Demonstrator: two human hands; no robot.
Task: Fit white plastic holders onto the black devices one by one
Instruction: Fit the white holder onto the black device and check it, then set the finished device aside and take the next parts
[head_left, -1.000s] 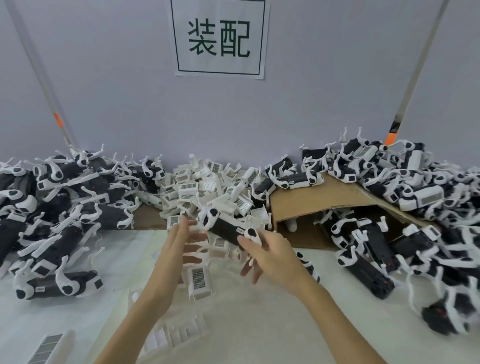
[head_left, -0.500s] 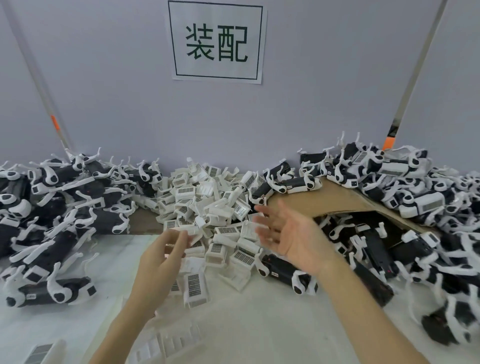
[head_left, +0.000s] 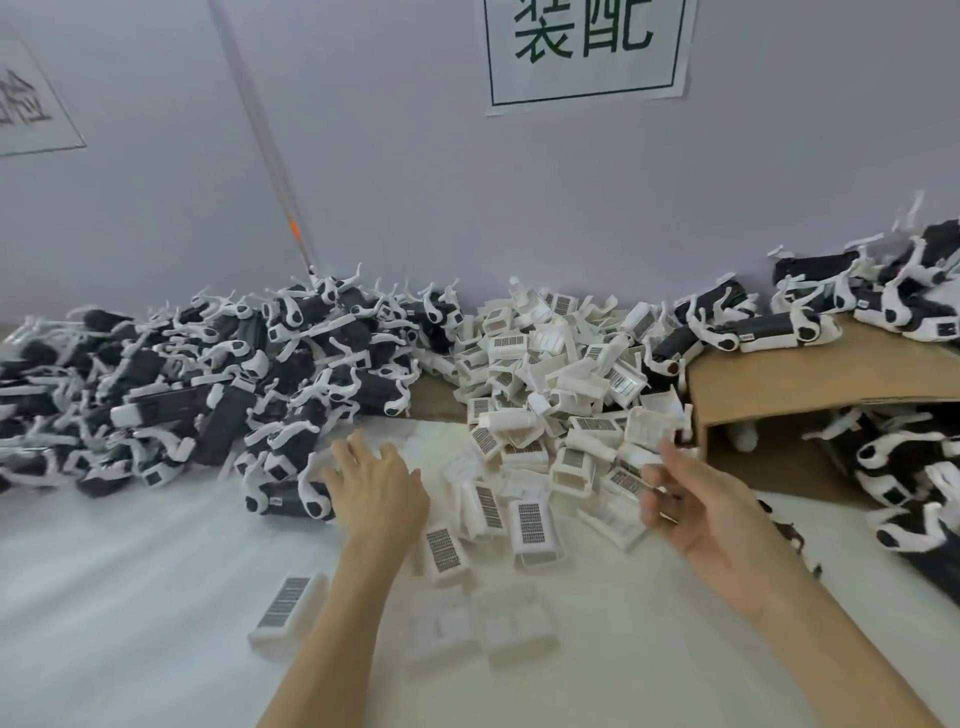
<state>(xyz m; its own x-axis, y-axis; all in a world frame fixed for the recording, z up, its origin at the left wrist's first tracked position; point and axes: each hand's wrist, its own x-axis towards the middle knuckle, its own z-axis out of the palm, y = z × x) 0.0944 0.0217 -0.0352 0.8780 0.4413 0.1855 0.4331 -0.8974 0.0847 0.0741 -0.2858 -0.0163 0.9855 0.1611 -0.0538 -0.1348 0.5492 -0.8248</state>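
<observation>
Both hands bare over the heap of loose white plastic holders (head_left: 545, 395).
Left hand (head_left: 376, 488), fingers spread, hovers just right of a black device with white end caps (head_left: 288, 499); right hand (head_left: 701, 506), blurred, fingers apparently loosely curled, empty, beside the holders.

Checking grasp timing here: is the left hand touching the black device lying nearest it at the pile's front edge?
Cannot tell. In the head view the left hand overlaps the black device, hiding any contact or gap.

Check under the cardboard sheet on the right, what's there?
Under the raised cardboard sheet: black devices with white clips and a small white part. Farther back is shadowed and covered, so I cannot tell.
</observation>
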